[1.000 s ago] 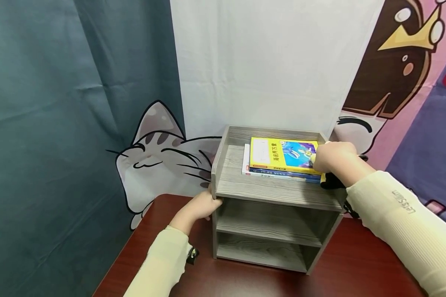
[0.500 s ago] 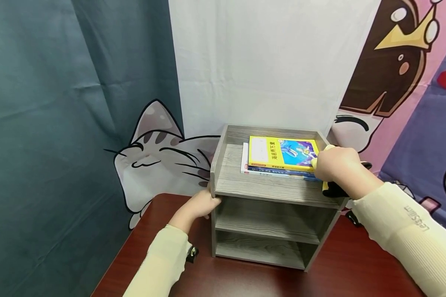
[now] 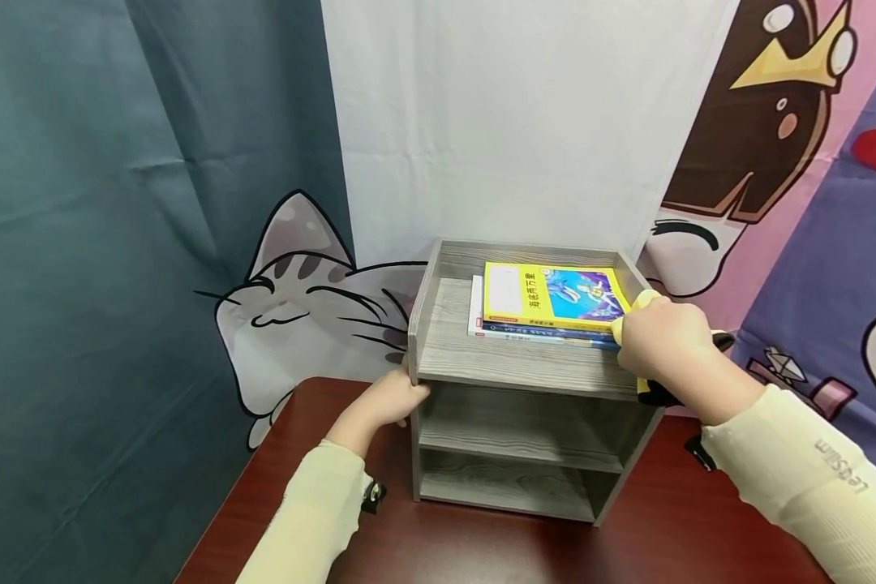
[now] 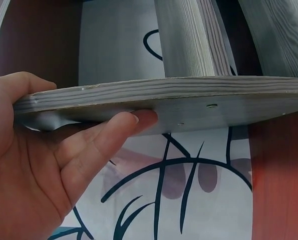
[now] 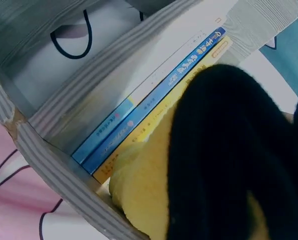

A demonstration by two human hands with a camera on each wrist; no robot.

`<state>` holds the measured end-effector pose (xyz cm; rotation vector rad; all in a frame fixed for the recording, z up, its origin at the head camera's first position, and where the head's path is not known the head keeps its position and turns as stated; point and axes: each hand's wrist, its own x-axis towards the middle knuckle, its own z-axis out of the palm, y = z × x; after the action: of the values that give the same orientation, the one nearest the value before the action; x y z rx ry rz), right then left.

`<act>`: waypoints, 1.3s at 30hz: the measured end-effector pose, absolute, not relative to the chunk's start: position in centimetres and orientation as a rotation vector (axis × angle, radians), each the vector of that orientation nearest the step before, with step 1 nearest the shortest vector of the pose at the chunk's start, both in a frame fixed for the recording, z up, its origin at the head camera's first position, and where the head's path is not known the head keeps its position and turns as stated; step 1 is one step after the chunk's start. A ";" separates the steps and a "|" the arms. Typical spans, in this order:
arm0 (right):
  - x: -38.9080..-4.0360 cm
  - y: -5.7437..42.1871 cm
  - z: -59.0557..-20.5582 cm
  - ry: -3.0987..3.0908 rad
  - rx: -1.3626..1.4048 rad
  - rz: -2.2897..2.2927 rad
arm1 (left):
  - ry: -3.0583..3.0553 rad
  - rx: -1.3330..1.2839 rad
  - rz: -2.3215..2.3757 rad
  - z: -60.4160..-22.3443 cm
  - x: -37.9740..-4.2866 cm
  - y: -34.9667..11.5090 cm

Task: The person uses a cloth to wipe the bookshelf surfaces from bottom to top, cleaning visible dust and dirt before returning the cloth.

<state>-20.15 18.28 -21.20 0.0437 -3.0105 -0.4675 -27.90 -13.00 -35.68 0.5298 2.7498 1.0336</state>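
A small grey wood-grain shelf unit [image 3: 511, 365] stands on the table. My left hand [image 3: 385, 399] grips the front edge of its left side panel [image 4: 189, 90], thumb on one face and fingers on the other. My right hand [image 3: 664, 337] holds a soft yellow-and-black cloth [image 5: 143, 190] at the right side wall of the top tier. Its fingers are mostly hidden by the cloth. Beside it, a yellow book [image 3: 514, 290] lies flat on a blue book [image 5: 149, 102] and a white book [image 3: 474, 312].
Two lower compartments, the middle one [image 3: 518, 426] and the bottom one [image 3: 504, 487], face me. The dark red table [image 3: 321, 470] spreads around the unit. Printed cloth backdrops [image 3: 511, 122] hang close behind.
My right hand, with the cloth, has moved towards the front along the top's right wall. The left hand keeps its grip on the side panel. The head view has shifted slightly.
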 end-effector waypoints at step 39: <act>-18.1 18.9 -26.5 -2.827 0.116 -0.169 | 2.746 0.506 1.092 -35.6 -27.7 -12.9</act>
<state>-18.08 18.86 -26.47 0.1160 -2.8266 -0.1693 -27.66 -12.90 -35.61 0.5062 2.7460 1.0920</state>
